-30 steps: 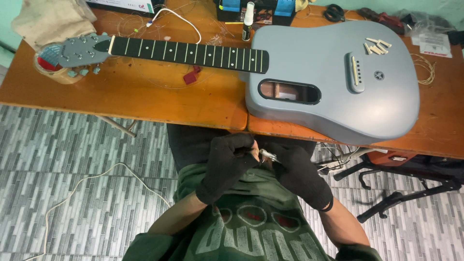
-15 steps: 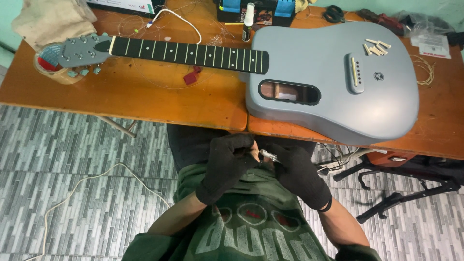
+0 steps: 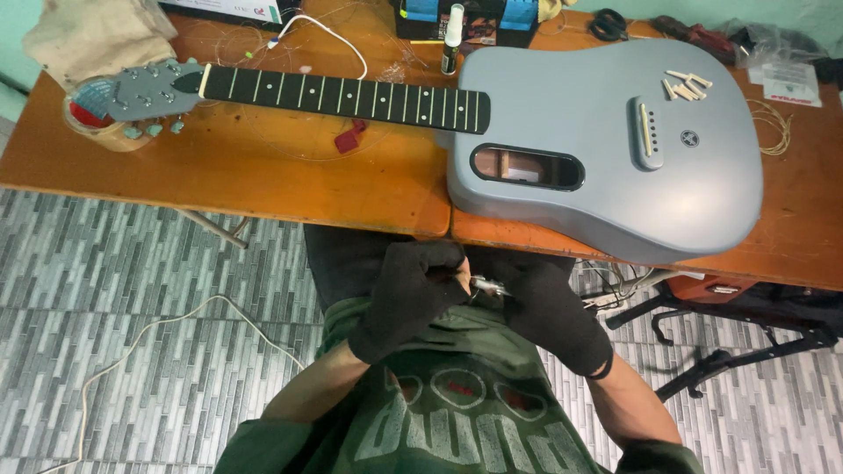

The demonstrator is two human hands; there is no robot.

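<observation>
Nothing much has shifted since the earlier frames: both gloved hands stay close together in the lap, just below the table edge, and the guitar lies where it was.

Going left to right: at 10 o'clock a round tape roll [image 3: 88, 118] sits under the grey headstock [image 3: 145, 88] of the guitar, with a beige cloth [image 3: 97, 35] behind it. The black fretboard [image 3: 342, 95] runs toward 12 o'clock, a small red pick-like piece [image 3: 349, 137] lying just below it on the orange wooden table [image 3: 219, 167]. A white cable [image 3: 329, 35] loops above the neck.

Near centre, the left hand [image 3: 408, 298], in a black glove, is curled with its fingers pinched on a small metal part [image 3: 487, 286]. The right hand [image 3: 549, 316], also gloved in black, closes on the same part from the other side, so the two hands meet on it. Exactly how the fingertips grip is hard to make out.

At 1 to 2 o'clock the grey guitar body [image 3: 606, 149] rests flat, with its oval sound hole [image 3: 527, 167], bridge [image 3: 647, 132] and a few loose white pins [image 3: 688, 85]. Coiled strings [image 3: 777, 127] lie at 3 o'clock.
</observation>
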